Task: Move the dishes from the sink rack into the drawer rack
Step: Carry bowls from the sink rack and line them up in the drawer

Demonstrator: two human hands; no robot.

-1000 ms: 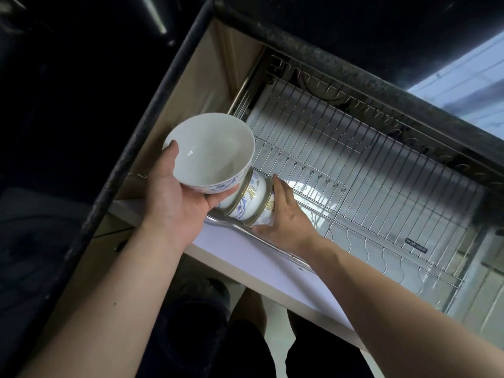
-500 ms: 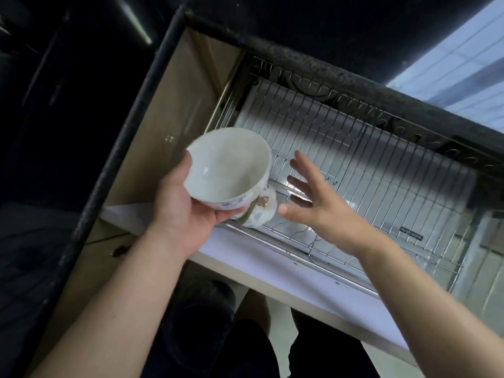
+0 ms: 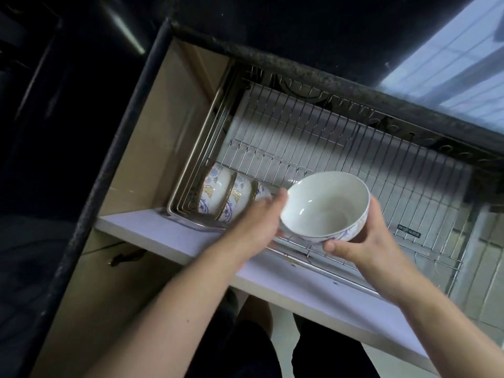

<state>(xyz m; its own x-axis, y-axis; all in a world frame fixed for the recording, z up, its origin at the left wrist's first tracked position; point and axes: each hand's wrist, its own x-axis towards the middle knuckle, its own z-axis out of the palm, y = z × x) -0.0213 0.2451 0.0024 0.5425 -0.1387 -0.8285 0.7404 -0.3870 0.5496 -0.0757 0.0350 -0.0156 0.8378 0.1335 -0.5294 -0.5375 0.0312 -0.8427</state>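
Now the right hand point(image 3: 366, 245) holds a white bowl point(image 3: 326, 207) from below, with the thumb under its base and the fingers curled up around its far side. The bowl's open mouth faces up, just above the front edge of the drawer rack point(image 3: 341, 148). I think it is held this way so it can be tipped on its side and slid in next to the others. The left hand point(image 3: 256, 222) is blurry. It looks loose and open, with its fingertips by the bowl's rim, but I cannot tell if they touch. Just past the left hand, three bowls point(image 3: 226, 193) with blue flowers and gold trim stand on their edges in a row in the rack. The left hand covers part of the nearest one. No sink rack shows at all.
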